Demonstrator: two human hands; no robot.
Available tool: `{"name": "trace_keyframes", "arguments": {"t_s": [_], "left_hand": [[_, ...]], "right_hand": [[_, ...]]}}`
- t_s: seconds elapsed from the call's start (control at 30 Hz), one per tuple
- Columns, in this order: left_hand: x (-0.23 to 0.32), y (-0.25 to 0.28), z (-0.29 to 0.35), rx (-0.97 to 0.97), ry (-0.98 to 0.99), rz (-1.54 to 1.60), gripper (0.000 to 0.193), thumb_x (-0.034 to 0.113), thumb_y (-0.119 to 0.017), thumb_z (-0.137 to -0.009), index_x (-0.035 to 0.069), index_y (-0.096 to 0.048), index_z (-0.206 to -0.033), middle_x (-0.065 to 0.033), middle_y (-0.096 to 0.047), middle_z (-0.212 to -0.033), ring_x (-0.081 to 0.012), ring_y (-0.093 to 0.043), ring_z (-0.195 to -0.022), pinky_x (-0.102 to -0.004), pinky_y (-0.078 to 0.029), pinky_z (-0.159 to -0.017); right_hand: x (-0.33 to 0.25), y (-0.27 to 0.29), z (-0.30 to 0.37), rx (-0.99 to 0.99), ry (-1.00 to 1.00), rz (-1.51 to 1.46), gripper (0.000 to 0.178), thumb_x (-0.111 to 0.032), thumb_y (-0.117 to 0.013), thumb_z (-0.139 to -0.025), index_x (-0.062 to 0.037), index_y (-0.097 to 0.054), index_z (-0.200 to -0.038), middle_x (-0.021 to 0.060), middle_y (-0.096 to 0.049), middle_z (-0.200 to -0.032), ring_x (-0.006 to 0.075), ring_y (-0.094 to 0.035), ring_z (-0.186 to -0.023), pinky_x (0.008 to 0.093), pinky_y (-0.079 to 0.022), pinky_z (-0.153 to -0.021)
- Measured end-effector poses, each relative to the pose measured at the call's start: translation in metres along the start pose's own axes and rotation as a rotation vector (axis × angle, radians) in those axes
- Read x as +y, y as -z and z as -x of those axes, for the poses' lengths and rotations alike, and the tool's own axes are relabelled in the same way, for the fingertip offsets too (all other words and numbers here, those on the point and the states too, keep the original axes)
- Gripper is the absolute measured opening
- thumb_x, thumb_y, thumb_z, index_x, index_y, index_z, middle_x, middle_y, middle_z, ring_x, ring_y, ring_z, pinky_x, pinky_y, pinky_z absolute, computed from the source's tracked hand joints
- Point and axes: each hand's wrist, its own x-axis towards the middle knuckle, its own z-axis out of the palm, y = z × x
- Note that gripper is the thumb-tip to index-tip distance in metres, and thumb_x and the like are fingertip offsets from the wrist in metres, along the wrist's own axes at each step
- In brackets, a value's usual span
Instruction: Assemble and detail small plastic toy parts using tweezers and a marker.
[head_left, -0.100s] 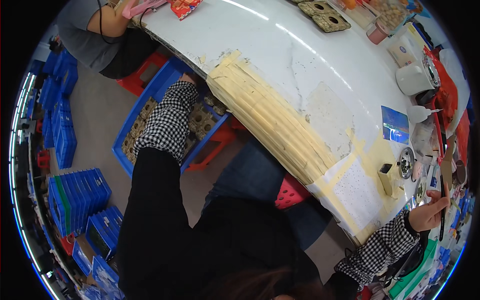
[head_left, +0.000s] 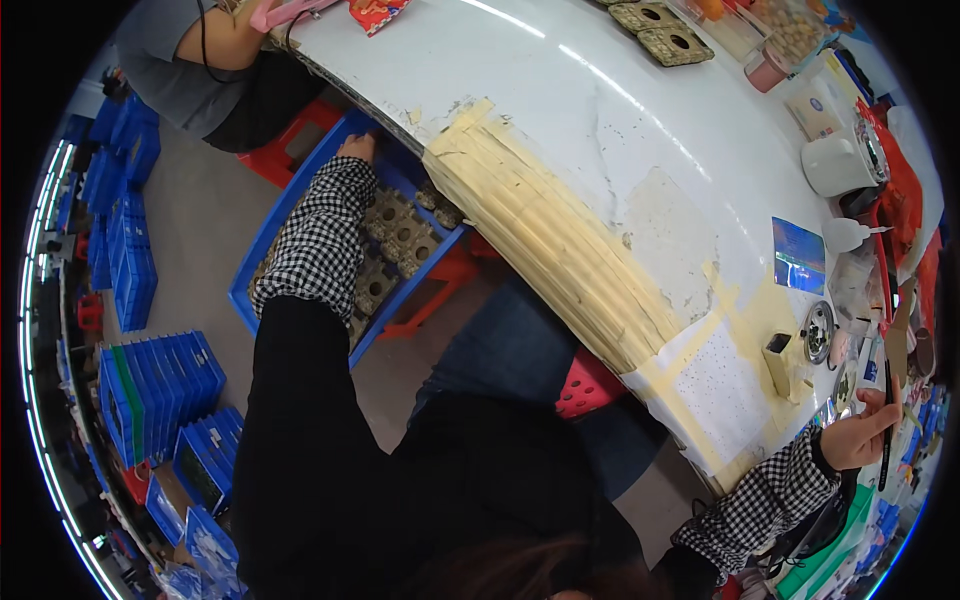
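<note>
My left hand (head_left: 358,147) reaches over the far end of a blue plastic crate (head_left: 243,275) beside the table. Its fingers point down and are mostly hidden, so their grip is unclear. Speckled brown-grey blocks with round holes (head_left: 404,234) lie in rows in the crate, and my checked sleeve covers some of them. Off to the right, past the table's near edge, my right hand (head_left: 858,437) is closed around a thin dark stick (head_left: 886,440), like a pen or brush. Close to it on the table stands a small cream container with a dark opening (head_left: 779,345).
Yellowish tape (head_left: 540,220) covers the edge of the white table (head_left: 500,70). Similar blocks (head_left: 675,45) lie at its far side. A white mug (head_left: 835,165) and squeeze bottle (head_left: 846,233) stand right. Another person (head_left: 180,70) sits far left; blue crates (head_left: 165,390) stand on the floor.
My left hand has moved left inside the crate, away from the table edge, uncovering more blocks. The right hand stays nearly in place with the stick. The whole view has shifted slightly.
</note>
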Motion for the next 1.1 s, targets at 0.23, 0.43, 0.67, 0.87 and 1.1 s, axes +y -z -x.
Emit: {"name": "trace_keyframes", "arguments": {"t_s": [0.23, 0.43, 0.67, 0.87, 1.1], "left_hand": [[-0.075, 0.011, 0.038, -0.151, 0.21, 0.063, 0.028, 0.008, -0.051, -0.088, 0.008, -0.047, -0.116, -0.023, -0.056, -0.119, -0.0379, -0.056, -0.11, -0.0429, -0.045, -0.095], [-0.078, -0.022, 0.029, -0.107, 0.321, 0.161, 0.038, 0.006, -0.046, -0.091, 0.01, -0.044, -0.129, -0.023, -0.059, -0.118, -0.0346, -0.054, -0.116, -0.0438, -0.044, -0.099], [-0.077, -0.033, 0.029, -0.128, 0.325, 0.345, 0.036, 0.009, -0.05, -0.091, 0.008, -0.045, -0.127, -0.0218, -0.061, -0.116, -0.0344, -0.059, -0.109, -0.0426, -0.048, -0.092], [-0.059, -0.029, 0.049, 0.004, 0.373, 0.325, 0.026, 0.01, -0.055, -0.088, 0.006, -0.056, -0.113, -0.018, -0.063, -0.107, -0.0316, -0.062, -0.099, -0.0401, -0.05, -0.085], [-0.057, -0.028, 0.069, 0.454, 0.413, 0.497, 0.032, 0.015, -0.062, -0.082, 0.009, -0.057, -0.113, -0.019, -0.062, -0.11, -0.0301, -0.06, -0.103, -0.04, -0.049, -0.09]], "right_hand": [[-0.006, 0.013, 0.015, 0.234, 0.042, -0.061, 0.053, -0.032, -0.036, -0.102, 0.0169, -0.056, -0.104, 0.0103, -0.05, -0.065, 0.02, -0.046, -0.062, 0.0299, -0.04, -0.058], [-0.025, 0.034, 0.024, 0.199, 0.086, 0.007, 0.056, -0.034, -0.033, -0.102, 0.0161, -0.056, -0.105, 0.0073, -0.047, -0.065, 0.0194, -0.045, -0.062, 0.0294, -0.039, -0.058], [-0.025, 0.036, 0.024, 0.186, 0.069, 0.035, 0.054, -0.033, -0.034, -0.103, 0.016, -0.055, -0.107, 0.0081, -0.048, -0.064, 0.0195, -0.046, -0.063, 0.0308, -0.039, -0.06], [-0.025, 0.035, 0.028, 0.159, 0.064, 0.026, 0.053, -0.032, -0.033, -0.103, 0.0159, -0.055, -0.108, 0.0103, -0.051, -0.065, 0.0192, -0.046, -0.063, 0.0311, -0.039, -0.06], [-0.026, 0.056, 0.028, 0.175, 0.088, 0.084, 0.052, -0.033, -0.034, -0.103, 0.0149, -0.054, -0.109, 0.0111, -0.052, -0.064, 0.0193, -0.048, -0.062, 0.0311, -0.042, -0.062]]}}
